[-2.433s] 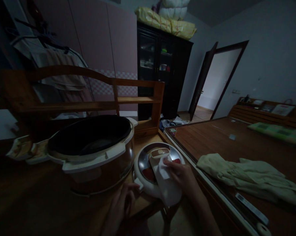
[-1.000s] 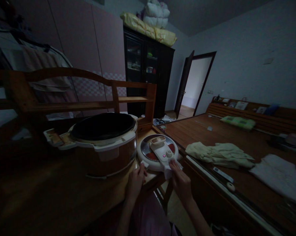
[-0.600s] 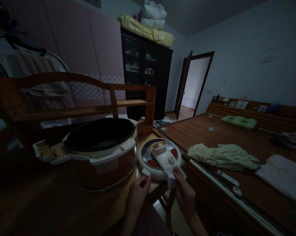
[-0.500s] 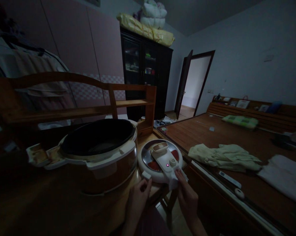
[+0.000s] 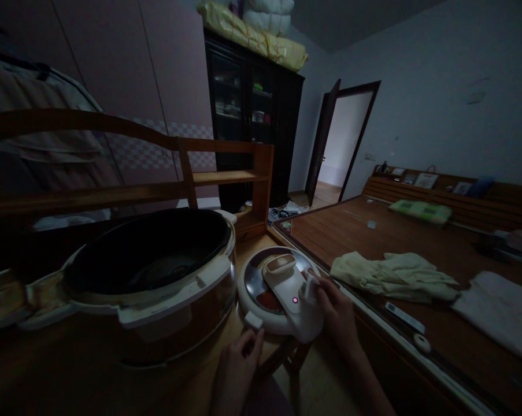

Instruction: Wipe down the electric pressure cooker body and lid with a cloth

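Observation:
A round pressure cooker lid (image 5: 248, 297), with a shiny top and a white handle bar, lies on the wooden table beside the cooker. My left hand (image 5: 240, 358) is curled at its near edge, fingertips at the small white tab (image 5: 254, 320). In my right hand (image 5: 339, 309) is a white tissue (image 5: 307, 320), pinched and pressed against the lid near the valve. The rest of the tissue drapes over the handle's near end and hides it. To the left stands the electric pressure cooker (image 5: 178, 309), uncovered, its dark inner pot (image 5: 156, 254) showing.
Behind the cooker rises a wooden shelf frame (image 5: 228, 176). A wooden bed (image 5: 330, 234) on the right carries pale green clothing (image 5: 391, 276), a remote control (image 5: 404, 316) and a white cloth (image 5: 499, 315). A dark cabinet (image 5: 282, 133) and an ajar door (image 5: 324, 144) are farther back.
My right hand has moved up along the lid with the tissue, from the handle's near end to the valve. My left hand stays at the lid's edge. The view has shifted slightly.

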A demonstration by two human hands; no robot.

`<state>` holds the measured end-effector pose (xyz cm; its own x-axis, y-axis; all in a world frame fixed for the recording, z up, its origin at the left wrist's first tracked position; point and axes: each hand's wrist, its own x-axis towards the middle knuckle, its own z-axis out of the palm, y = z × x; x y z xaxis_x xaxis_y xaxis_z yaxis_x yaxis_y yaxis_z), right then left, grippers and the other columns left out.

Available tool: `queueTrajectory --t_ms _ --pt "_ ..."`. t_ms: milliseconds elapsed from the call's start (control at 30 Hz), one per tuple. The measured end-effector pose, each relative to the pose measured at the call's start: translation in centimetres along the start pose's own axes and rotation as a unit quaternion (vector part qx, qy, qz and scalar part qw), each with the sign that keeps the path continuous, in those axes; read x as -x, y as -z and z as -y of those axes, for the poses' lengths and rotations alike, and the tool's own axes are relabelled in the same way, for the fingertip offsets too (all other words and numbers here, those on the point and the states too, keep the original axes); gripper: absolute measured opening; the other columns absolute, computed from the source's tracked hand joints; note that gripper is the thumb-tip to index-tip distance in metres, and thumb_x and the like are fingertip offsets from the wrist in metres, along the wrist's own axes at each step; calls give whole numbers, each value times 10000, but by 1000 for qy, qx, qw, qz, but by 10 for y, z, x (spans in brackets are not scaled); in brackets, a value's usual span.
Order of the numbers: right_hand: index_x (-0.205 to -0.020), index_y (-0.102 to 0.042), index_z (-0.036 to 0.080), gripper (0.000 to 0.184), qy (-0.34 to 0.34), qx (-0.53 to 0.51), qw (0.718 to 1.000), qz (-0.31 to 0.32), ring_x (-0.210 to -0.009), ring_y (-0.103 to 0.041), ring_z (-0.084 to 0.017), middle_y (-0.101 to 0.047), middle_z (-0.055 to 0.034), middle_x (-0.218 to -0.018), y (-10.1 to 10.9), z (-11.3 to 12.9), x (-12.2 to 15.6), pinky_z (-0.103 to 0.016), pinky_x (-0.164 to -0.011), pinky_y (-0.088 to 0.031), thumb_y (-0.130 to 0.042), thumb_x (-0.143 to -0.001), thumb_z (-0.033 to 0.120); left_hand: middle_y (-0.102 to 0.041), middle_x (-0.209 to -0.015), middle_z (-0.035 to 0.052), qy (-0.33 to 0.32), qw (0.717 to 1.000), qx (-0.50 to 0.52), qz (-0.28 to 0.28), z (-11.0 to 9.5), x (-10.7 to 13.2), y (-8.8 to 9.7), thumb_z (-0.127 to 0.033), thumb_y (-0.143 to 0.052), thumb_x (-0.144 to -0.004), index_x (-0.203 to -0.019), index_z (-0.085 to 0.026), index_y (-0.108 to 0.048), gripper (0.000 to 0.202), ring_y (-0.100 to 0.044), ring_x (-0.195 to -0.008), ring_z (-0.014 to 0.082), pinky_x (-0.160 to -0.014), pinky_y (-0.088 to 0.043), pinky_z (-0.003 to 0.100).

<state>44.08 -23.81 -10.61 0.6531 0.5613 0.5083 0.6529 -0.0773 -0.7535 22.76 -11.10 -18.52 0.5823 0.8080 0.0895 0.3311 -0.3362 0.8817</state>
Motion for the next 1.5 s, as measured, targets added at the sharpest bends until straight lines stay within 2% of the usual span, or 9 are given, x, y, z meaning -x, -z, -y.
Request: queueTrajectory --t_ms 100,200,433,767,933,1167,1267,1400,1500 --pt "-1287 -679 239 369 33 24 996 74 -938 -733 -237 -756 -41 -1143 -7 7 -4 -291 -795 -576 -482 -979 290 -514 -572 -24 4 1000 -1 -2 -1 1 0 -635 -490 -879 -643 -190 -578 511 -495 -567 109 -577 -340 211" --pt "-1308 -656 243 386 35 24 997 61 -927 -739 -229 -748 -41 -1163 -10 0 5 -285 -770 -587 -451 -982 262 -494 -574 -29 13 1000 -2 4 -2 1 0 -629 -479 -886 -644 -190 -572 510 -478 -563 105 -578 -338 211" --pt "-1421 -552 278 486 130 40 988 77 -1373 -515 -226 -522 -43 -1505 -3 -23 31 -389 -1135 -446 -398 -985 128 -524 -597 -20 3 1000 1 -3 -4 2 1 -622 -489 -892 -650 -189 -572 502 -502 -591 118 -590 -348 214" --pt "-1516 -442 292 600 210 125 965 99 -1392 -479 -241 -440 -55 -1556 10 -31 57 -405 -1143 -448 -383 -966 61 -559 -590 -17 -5 1000 13 -9 -2 3 0 -628 -494 -895 -645 -192 -573 509 -518 -573 121 -583 -349 222" --pt "-1408 -579 313 486 141 108 981 78 -1301 -582 -242 -583 -22 -1439 35 -38 73 -384 -1080 -506 -430 -975 150 -571 -594 -7 -3 1000 9 -3 -5 4 2 -643 -485 -891 -645 -192 -586 524 -531 -583 132 -591 -357 227" --pt "-1089 -767 208 327 -78 85 988 -103 -972 -758 -297 -783 -66 -1076 72 -40 70 -307 -788 -639 -621 -919 446 -584 -613 -8 12 1000 8 -2 -8 5 3 -628 -500 -891 -666 -195 -604 499 -530 -580 125 -586 -349 225" --pt "-1166 -744 228 338 -51 99 992 -58 -1038 -740 -296 -764 -57 -1145 59 -35 62 -320 -831 -632 -603 -942 437 -588 -609 -8 14 1000 14 5 -7 5 3 -623 -493 -897 -667 -194 -603 499 -535 -581 125 -588 -354 221" --pt "-1408 -582 292 420 82 106 990 36 -1235 -636 -265 -631 -40 -1383 22 -33 64 -382 -1031 -542 -520 -993 275 -619 -647 -3 4 1000 16 12 -6 4 4 -602 -476 -916 -703 -194 -617 482 -564 -623 133 -621 -370 220" --pt "-1499 -465 299 509 138 123 982 31 -1328 -552 -246 -526 -37 -1492 3 -39 71 -410 -1111 -469 -445 -1006 175 -621 -658 -6 5 1000 17 18 -7 4 5 -606 -470 -922 -735 -196 -635 480 -573 -647 134 -631 -365 220"
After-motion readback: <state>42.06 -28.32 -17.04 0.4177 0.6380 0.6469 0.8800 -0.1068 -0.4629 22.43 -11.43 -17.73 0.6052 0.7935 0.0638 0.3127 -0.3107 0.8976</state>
